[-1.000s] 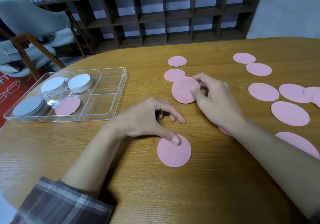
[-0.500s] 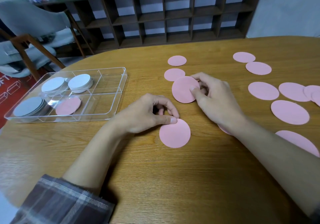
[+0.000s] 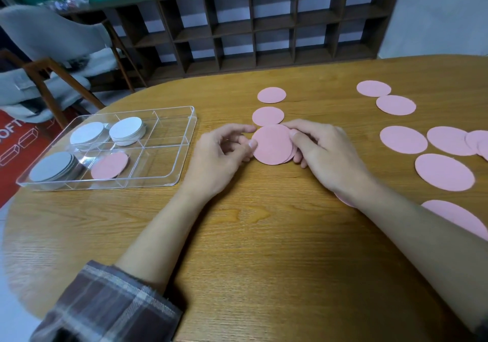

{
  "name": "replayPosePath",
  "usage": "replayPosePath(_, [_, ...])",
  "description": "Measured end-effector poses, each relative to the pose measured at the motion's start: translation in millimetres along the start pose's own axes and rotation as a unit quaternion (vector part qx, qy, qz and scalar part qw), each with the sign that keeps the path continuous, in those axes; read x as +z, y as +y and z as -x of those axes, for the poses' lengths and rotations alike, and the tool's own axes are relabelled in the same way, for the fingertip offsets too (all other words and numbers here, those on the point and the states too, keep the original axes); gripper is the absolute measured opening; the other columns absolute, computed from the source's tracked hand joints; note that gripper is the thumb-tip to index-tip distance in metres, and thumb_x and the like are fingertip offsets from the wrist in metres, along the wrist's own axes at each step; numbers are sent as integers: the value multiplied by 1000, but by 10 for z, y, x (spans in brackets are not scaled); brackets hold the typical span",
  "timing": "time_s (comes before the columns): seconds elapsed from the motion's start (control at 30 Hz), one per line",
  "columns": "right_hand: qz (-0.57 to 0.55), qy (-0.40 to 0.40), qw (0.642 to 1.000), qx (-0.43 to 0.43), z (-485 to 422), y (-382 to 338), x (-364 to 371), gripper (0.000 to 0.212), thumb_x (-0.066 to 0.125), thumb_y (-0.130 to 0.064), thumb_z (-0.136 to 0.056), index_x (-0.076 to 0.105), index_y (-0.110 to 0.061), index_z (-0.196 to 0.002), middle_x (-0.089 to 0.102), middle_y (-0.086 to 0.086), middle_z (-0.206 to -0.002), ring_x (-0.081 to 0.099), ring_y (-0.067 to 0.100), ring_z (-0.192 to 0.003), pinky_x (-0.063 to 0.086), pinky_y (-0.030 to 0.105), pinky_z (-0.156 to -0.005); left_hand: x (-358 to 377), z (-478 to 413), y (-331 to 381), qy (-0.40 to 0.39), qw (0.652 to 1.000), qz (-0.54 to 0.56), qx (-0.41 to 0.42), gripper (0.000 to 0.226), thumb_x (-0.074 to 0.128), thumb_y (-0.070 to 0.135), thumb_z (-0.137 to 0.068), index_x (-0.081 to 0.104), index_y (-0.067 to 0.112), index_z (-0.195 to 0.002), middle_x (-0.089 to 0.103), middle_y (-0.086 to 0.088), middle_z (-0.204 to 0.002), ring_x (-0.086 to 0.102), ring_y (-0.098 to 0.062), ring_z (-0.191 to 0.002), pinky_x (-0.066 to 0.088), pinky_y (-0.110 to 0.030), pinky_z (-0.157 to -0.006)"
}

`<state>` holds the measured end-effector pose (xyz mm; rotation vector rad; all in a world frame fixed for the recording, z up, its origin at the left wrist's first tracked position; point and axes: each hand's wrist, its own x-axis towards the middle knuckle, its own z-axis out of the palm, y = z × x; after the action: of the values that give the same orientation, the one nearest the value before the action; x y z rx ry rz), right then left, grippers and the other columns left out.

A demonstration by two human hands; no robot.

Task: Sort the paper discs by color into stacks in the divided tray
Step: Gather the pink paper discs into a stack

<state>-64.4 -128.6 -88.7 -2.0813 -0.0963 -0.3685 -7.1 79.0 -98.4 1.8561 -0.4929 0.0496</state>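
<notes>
Both hands meet over a small stack of pink discs (image 3: 273, 144) at the table's middle. My left hand (image 3: 221, 154) pinches its left edge with thumb and fingertips. My right hand (image 3: 319, 151) grips its right edge. Two loose pink discs lie just beyond: a nearer loose disc (image 3: 268, 115) touching the stack's far edge, and a farther one (image 3: 271, 95). The clear divided tray (image 3: 169, 172) stands at the left. It holds two white stacks (image 3: 126, 130), a grey stack (image 3: 51, 167) and pink discs in a front compartment (image 3: 109, 166).
Several more pink discs (image 3: 445, 171) are scattered over the right side of the wooden table; one (image 3: 456, 215) lies partly under my right forearm. A chair (image 3: 52, 59) and a dark shelf unit (image 3: 264, 24) stand behind the table.
My left hand dragged the near pink disc up the table and brought it onto the discs held by my right hand; both hands now hold the stack together.
</notes>
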Motion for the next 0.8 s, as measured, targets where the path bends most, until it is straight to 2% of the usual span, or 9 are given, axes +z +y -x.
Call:
replayPosePath(0.1, [28,-25,999,-17,8,-4,15,24,52,-20,-103,71,-29,-115,63,7,-73,56,20,-70,46,33,-73,52,14,9,26,999,-31,-10,8,74,13,-96,77,11,-104,77,-8,-82,74,-23,-75,63,-40,-82])
replayPosePath(0.17, [82,-39,996,-25,-2,14,22,25,52,-17,-103,65,-25,-122,61,3,-74,53,14,-70,40,21,-66,111,2,30,44,998,-31,-12,7,75,15,-95,77,11,-100,77,-9,-80,76,-25,-75,63,-43,-81])
replayPosePath(0.27, [94,-33,995,-24,-23,43,-21,26,49,-15,-103,61,-20,-126,63,-1,-87,54,15,-80,35,23,-67,207,-41,48,52,998,-42,2,6,76,18,-94,76,14,-98,77,-7,-78,75,-25,-75,63,-45,-79])
replayPosePath(0.33, [98,-32,994,-33,-39,47,-79,23,49,-15,-104,61,-19,-122,65,-1,-91,55,16,-85,34,26,-70,245,-65,37,53,996,-69,22,7,77,22,-93,77,18,-99,76,-2,-83,72,-19,-75,61,-36,-75])
replayPosePath(0.43, [115,-21,992,-40,-94,77,-189,19,49,-13,-103,61,-18,-117,66,0,-91,56,18,-85,34,27,-69,279,-114,19,66,988,-131,58,13,77,24,-93,78,19,-106,73,5,-93,66,-3,-79,44,-9,-70])
replayPosePath(0.6, [117,12,993,9,-153,167,-371,20,50,-13,-103,62,-18,-118,67,-1,-97,55,16,-90,33,22,-68,433,-403,-75,61,962,-236,120,24,71,25,-95,75,15,-117,68,2,-113,59,13,-99,44,-10,-93])
replayPosePath(0.67, [112,25,993,21,-153,189,-378,21,50,-13,-103,63,-18,-118,66,-3,-96,56,16,-88,35,20,-66,485,-553,-107,63,953,-269,125,30,68,27,-96,72,14,-123,65,1,-123,60,5,-111,49,-21,-98])
replayPosePath(0.73, [102,47,993,39,-172,238,-376,21,50,-13,-102,64,-19,-116,67,-4,-96,57,12,-85,38,15,-64,535,-695,-117,56,946,-298,114,37,65,29,-98,69,12,-131,62,-1,-134,60,-17,-123,48,-34,-105])
replayPosePath(0.8, [79,74,992,71,-202,278,-378,21,50,-14,-102,64,-21,-116,68,-4,-101,57,9,-85,38,10,-63,559,-835,-103,37,944,-313,95,43,64,30,-100,65,9,-137,59,-3,-144,55,-22,-133,42,-34,-112])
